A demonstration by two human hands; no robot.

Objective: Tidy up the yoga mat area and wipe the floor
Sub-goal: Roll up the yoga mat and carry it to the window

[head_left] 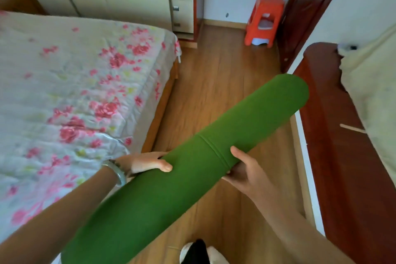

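A rolled-up green yoga mat point(192, 167) is held in the air, slanting from the lower left up toward the right above the wooden floor point(214, 83). My left hand point(145, 162) grips the roll from its left side, thumb lying on top. My right hand point(246, 169) holds it from the right and underneath, thumb up on the mat's upper face. The mat's near end runs out of view at the bottom.
A bed with a floral quilt point(75, 92) fills the left. A dark wooden cabinet draped with cream cloth point(353, 135) lines the right. An orange plastic stool point(265, 19) stands by the far wall beside a door frame point(300, 17). A drawer unit point(182, 4) is behind the bed.
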